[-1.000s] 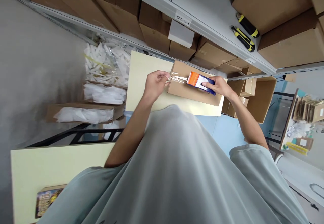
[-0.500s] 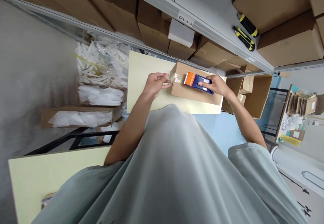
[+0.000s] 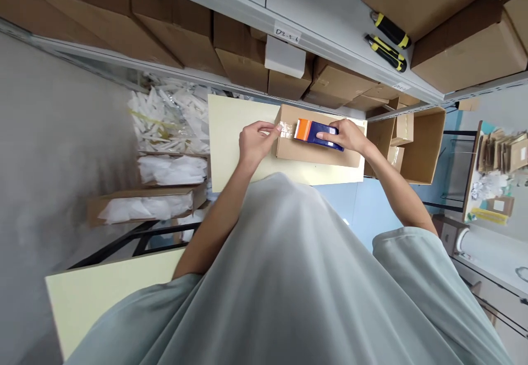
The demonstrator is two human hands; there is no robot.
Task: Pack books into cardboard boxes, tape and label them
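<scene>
The cardboard box (image 3: 317, 148) is looking matt brown, with glossy clear tape (image 3: 286, 130) shining at its left end. The tape dispenser (image 3: 317, 133) is showing smooth orange and blue plastic.

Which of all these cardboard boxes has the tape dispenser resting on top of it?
The closed cardboard box on the pale table, between the left hand and right hand; the tape dispenser rests on it. The others sit on shelves or stand open.

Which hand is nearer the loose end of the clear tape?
Left. The left hand pinches the tape end at the box edge; the right hand grips the tape dispenser, farther along.
</scene>
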